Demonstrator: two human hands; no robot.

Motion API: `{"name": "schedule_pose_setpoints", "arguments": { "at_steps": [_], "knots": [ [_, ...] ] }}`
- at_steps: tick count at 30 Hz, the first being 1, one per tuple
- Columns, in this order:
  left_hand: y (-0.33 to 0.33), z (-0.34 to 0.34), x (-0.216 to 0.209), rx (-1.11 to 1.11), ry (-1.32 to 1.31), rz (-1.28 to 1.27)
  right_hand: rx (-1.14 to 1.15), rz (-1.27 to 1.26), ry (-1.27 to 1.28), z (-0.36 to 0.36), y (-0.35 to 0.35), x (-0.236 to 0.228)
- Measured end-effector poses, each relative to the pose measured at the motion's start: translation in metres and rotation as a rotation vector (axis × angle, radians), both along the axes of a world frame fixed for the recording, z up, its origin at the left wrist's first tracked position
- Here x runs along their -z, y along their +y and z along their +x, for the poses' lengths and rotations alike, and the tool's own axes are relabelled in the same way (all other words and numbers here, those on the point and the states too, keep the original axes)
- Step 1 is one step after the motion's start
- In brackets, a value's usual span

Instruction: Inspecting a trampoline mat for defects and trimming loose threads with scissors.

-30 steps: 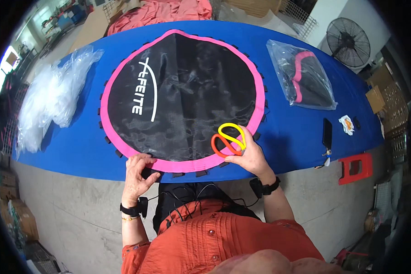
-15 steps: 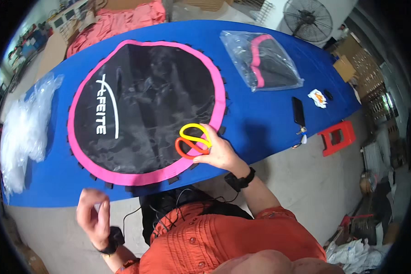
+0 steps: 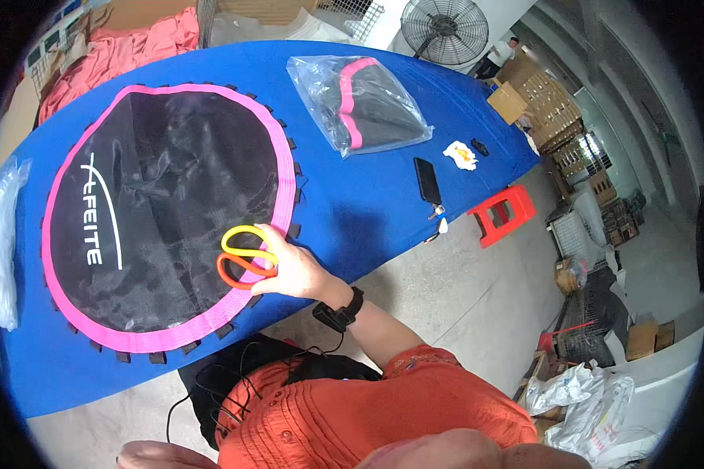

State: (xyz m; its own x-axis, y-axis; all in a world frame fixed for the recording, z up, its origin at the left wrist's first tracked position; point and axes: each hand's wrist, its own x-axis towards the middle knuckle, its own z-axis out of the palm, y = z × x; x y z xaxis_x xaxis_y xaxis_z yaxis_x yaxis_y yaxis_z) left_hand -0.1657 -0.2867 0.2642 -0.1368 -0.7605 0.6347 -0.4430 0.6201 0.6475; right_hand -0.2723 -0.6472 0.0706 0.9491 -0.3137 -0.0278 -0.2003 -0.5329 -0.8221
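Observation:
My right hand [image 3: 297, 270] is closed around a pair of scissors [image 3: 235, 256] with yellow and orange-red loop handles. The handles point left, and the blades are hidden in my hand. Under them lies a round black mesh mat [image 3: 172, 195] with a pink border and black tabs around its edge, flat on a blue-covered table [image 3: 360, 195]. The hand is over the mat's lower right border. At the bottom edge a skin-coloured shape [image 3: 164, 456] shows, probably part of my left hand; its fingers cannot be made out.
A clear bag [image 3: 360, 105] with folded black and pink material lies at the far right. Nearer are a black phone [image 3: 427, 180], keys [image 3: 436, 211] and crumpled white paper [image 3: 460, 155]. Clear plastic [image 3: 4, 242] lies at the left. A red stool [image 3: 502, 215] and a fan [image 3: 444, 30] stand beyond the table.
The view has swung to the right, so the table and mat appear further left. My left hand has dropped from beside the table to the bottom edge. The right hand still holds the scissors.

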Motion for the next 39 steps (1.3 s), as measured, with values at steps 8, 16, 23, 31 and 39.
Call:
{"name": "schedule_pose_setpoints", "arguments": {
  "at_steps": [8,16,23,31,39],
  "knots": [
    [-0.017,-0.027,-0.014,-0.025,0.264,-0.065,-0.012,-0.008,0.031,0.003,-0.001,0.000],
    [-0.020,-0.024,-0.036,-0.012,0.439,0.333,0.000,-0.075,-0.110,-0.001,-0.002,0.012],
    [-0.025,-0.021,-0.030,-0.027,0.543,-0.045,-0.009,-0.007,-0.078,0.002,0.000,0.006],
    [-0.009,-0.006,0.050,-0.677,0.608,0.073,0.005,-0.102,-0.098,-0.001,-0.004,0.019],
    [0.003,0.061,0.217,-1.226,0.169,0.389,-0.002,-0.022,-0.056,-0.005,-0.009,-0.001]
  ]
}}
